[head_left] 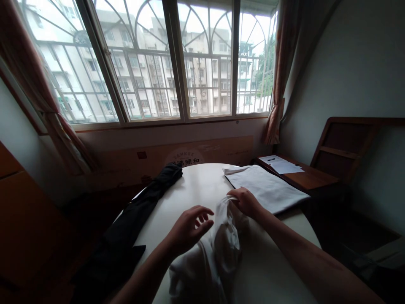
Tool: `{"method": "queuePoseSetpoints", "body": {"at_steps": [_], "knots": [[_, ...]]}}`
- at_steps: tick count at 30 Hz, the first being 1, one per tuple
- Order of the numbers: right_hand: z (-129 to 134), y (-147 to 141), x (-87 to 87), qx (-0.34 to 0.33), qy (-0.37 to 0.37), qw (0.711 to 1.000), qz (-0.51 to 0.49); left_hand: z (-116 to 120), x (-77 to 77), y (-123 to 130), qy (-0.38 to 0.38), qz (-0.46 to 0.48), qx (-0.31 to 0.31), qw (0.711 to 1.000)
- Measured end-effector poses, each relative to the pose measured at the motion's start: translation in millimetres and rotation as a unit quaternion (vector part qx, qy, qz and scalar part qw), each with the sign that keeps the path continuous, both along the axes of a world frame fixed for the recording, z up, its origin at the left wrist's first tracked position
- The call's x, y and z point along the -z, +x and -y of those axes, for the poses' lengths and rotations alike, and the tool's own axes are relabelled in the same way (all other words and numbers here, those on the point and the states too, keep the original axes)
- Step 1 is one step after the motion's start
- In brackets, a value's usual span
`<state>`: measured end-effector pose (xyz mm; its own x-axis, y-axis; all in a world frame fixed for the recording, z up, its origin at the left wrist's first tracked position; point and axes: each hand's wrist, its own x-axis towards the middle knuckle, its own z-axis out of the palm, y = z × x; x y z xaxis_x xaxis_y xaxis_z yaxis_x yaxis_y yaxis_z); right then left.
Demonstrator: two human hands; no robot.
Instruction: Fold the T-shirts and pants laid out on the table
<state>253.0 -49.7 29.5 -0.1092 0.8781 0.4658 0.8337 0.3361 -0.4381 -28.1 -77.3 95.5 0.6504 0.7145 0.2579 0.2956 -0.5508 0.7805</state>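
Daylight enters through a 4-panel window (174, 84), the sky (202, 10) bleached white, and lays a soft sheen on the tabletop (198, 181). Shadow swallows both lower corners; wide-angle distortion tilts the left window post (101, 63).

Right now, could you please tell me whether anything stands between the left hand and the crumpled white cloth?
Nothing visible does: the bare left hand is close beside the crumpled white cloth, whose far end the bare right hand grips.
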Motion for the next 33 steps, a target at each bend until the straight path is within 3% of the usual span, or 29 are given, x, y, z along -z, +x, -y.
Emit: {"method": "queuePoseSetpoints", "body": {"at_steps": [2, 4, 10, 14, 18, 22, 25, 27, 30, 33], "knots": [[4, -4, -3.8, 0.010, 0.031, 0.997, -0.070, 2, 8.1, 7, 0.100, -0.016, -0.049, 0.994], [9, -9, -8.6, 0.023, 0.053, 0.990, -0.125, 9, 13.8, 13, 0.131, -0.036, -0.064, 0.989], [29, -22, -24.3, 0.019, 0.098, 0.971, -0.218, 12, 24.3, 17, 0.112, -0.099, -0.146, 0.978], [33, -24, -29.1, 0.010, 0.109, 0.967, -0.228, -2, 25.0, 12, 0.083, -0.108, -0.137, 0.981], [32, -19, -30.7, 0.017, 0.108, 0.967, -0.230, -13, 21.7, 7, 0.050, 0.031, -0.171, 0.984], [31, -15, -36.8, 0.001, 0.119, 0.958, -0.261, -23, 14.3, 0, -0.037, 0.230, -0.201, 0.951], [36, -20, -44.5, -0.069, 0.089, 0.936, -0.333, -26, 6.5, -5, -0.079, 0.326, -0.211, 0.918], [42, -29, -48.7, -0.146, 0.019, 0.913, -0.380, -23, 1.7, -4, -0.078, 0.355, -0.214, 0.907], [54, -43, -51.6, -0.254, -0.099, 0.876, -0.399, -7, -1.9, 3, -0.072, 0.352, -0.180, 0.916], [63, -55, -52.4, -0.314, -0.145, 0.861, -0.373, 12, 1.2, 15, -0.094, 0.306, -0.112, 0.941]]}}
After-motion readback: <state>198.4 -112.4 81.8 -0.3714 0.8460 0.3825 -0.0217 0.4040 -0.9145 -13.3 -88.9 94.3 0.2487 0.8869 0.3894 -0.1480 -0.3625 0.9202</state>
